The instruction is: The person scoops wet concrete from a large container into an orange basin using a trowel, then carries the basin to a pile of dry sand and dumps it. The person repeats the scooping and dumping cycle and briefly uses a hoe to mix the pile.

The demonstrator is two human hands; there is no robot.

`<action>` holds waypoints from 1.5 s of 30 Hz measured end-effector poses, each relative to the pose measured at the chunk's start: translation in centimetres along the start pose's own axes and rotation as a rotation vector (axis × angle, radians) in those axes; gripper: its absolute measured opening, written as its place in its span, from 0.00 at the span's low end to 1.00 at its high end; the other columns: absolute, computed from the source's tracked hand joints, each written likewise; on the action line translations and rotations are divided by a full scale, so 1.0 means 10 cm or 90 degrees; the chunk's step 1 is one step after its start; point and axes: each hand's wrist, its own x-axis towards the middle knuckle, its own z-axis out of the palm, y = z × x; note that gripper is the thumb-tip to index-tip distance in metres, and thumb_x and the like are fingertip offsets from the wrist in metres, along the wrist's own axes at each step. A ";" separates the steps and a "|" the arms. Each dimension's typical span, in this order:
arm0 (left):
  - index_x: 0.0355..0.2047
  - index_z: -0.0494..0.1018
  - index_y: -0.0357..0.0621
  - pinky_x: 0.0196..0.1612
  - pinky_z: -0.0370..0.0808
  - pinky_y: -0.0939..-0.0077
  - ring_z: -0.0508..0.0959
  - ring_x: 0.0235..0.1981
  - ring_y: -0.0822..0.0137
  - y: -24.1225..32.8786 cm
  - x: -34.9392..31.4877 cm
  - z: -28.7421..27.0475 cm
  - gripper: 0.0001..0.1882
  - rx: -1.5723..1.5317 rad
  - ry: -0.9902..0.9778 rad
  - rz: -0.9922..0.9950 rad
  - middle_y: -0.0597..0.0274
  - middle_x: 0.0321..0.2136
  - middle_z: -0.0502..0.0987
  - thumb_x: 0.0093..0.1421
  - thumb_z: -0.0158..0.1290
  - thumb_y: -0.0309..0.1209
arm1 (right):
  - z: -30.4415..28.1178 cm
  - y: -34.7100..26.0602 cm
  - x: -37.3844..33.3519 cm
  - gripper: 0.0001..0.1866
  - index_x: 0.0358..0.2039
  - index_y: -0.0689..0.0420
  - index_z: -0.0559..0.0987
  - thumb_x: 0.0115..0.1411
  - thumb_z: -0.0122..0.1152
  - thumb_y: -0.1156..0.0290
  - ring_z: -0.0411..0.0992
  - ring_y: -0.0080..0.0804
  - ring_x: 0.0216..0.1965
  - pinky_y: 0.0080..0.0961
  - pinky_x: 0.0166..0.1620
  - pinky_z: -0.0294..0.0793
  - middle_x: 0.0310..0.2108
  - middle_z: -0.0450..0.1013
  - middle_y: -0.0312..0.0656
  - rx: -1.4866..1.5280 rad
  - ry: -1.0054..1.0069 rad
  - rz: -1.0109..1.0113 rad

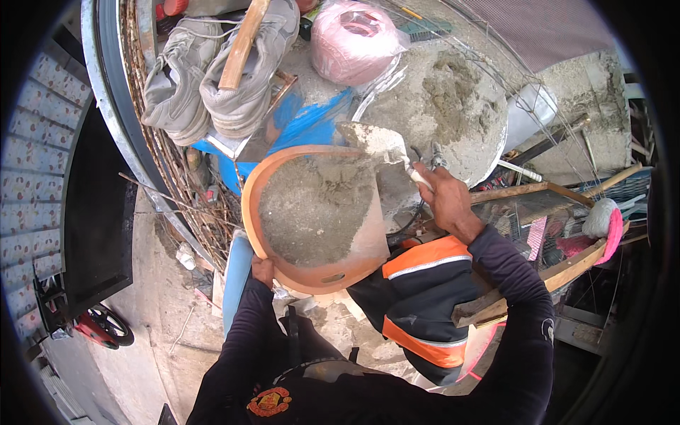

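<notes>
My right hand point(448, 200) is closed round the handle of a trowel point(382, 144), whose pointed blade is crusted with pale mortar. The blade lies over the far right rim of an orange plastic tub-like piece point(253, 205) with a rounded edge and a slot at its near side. Grey wet mortar point(312, 212) spreads across the inside of this piece. At its near left rim, my left hand point(263, 271) grips the edge; part of the fingers is hidden. Beyond the trowel is a wide round surface point(467, 134) covered with mortar, a rougher heap at its far side.
Grey sneakers point(244, 71) with a wooden stick point(242, 46) across them stand at the far left. A pink wrapped roll point(354, 42) sits at the back. Bundled twigs point(134, 99), a black-and-orange bag point(425, 297) and wooden pieces point(559, 276) crowd the sides.
</notes>
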 end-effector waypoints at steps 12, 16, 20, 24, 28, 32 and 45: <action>0.34 0.69 0.36 0.30 0.73 0.70 0.74 0.27 0.62 0.04 -0.03 0.02 0.15 0.017 0.020 0.027 0.57 0.26 0.73 0.42 0.44 0.22 | 0.32 2.72 0.05 0.17 0.38 0.62 0.77 0.53 0.54 0.63 0.73 0.57 0.35 0.45 0.41 0.70 0.29 0.74 0.59 0.004 0.282 0.492; 0.37 0.68 0.37 0.33 0.72 0.72 0.74 0.29 0.63 -0.03 0.02 -0.02 0.17 0.003 -0.044 0.058 0.60 0.27 0.72 0.44 0.41 0.23 | 0.89 2.86 0.18 0.12 0.23 0.62 0.76 0.40 0.63 0.67 0.74 0.50 0.28 0.44 0.35 0.72 0.23 0.74 0.52 -0.148 0.171 0.224; 0.33 0.69 0.36 0.31 0.73 0.70 0.74 0.27 0.63 0.11 -0.05 0.11 0.15 -0.052 0.068 0.033 0.59 0.25 0.73 0.41 0.44 0.22 | 1.01 2.70 0.49 0.14 0.18 0.62 0.74 0.30 0.67 0.70 0.73 0.48 0.24 0.41 0.30 0.72 0.20 0.73 0.48 -0.264 0.184 0.086; 0.26 0.71 0.37 0.32 0.72 0.69 0.74 0.27 0.62 0.07 -0.03 0.06 0.10 -0.077 0.029 0.038 0.59 0.23 0.73 0.41 0.45 0.24 | 1.15 2.69 0.99 0.13 0.22 0.66 0.74 0.49 0.59 0.67 0.74 0.47 0.20 0.39 0.23 0.72 0.19 0.72 0.53 0.282 0.286 0.491; 0.28 0.70 0.38 0.32 0.71 0.70 0.74 0.27 0.63 -0.13 0.04 -0.15 0.11 0.086 -0.037 0.068 0.59 0.24 0.73 0.42 0.44 0.25 | 1.18 2.72 0.85 0.15 0.24 0.68 0.75 0.55 0.56 0.65 0.73 0.43 0.19 0.38 0.20 0.71 0.22 0.72 0.53 0.579 0.346 0.611; 0.36 0.68 0.40 0.32 0.73 0.71 0.74 0.28 0.64 -0.40 0.24 -0.25 0.16 0.056 -0.075 0.076 0.60 0.27 0.72 0.44 0.41 0.22 | 1.09 2.64 0.79 0.15 0.29 0.67 0.77 0.56 0.56 0.64 0.69 0.38 0.16 0.33 0.19 0.70 0.23 0.71 0.48 0.705 0.353 0.597; 0.29 0.72 0.36 0.28 0.71 0.70 0.74 0.24 0.63 0.07 -0.03 0.05 0.10 0.065 -0.001 -0.001 0.59 0.22 0.74 0.43 0.49 0.23 | 0.67 1.91 0.39 0.20 0.50 0.58 0.73 0.63 0.50 0.60 0.63 0.22 0.12 0.20 0.13 0.63 0.20 0.69 0.38 0.718 0.163 0.366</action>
